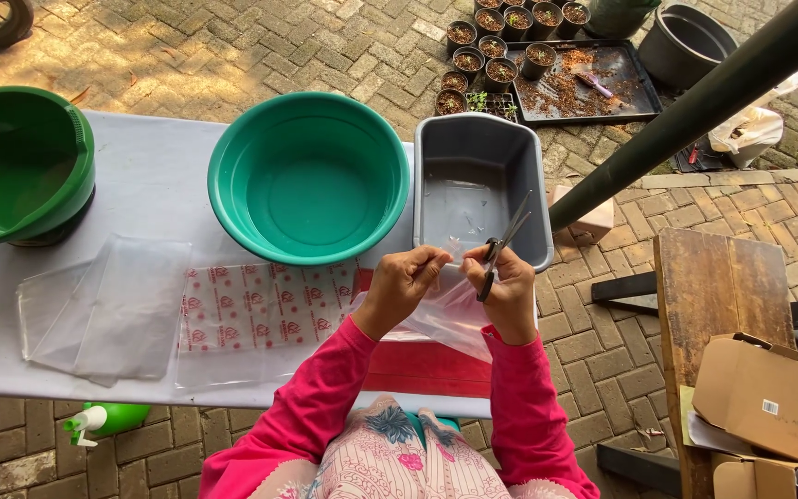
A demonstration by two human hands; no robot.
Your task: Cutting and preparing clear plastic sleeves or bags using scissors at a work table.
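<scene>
Basically, left hand (399, 286) pinches clear plastic bag (445, 314) just in front of grey tub (473, 185); right hand (510, 296) fingers closed around scissors (502, 245). Best keep film taut, snip small over tub.

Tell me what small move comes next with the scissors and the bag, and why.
Probably close the scissors on the bag corner. The right hand holds the blades slightly parted just above the clear bag, the left hand pinches its top edge, and both hang over the grey tub, where small clippings already lie.
</scene>
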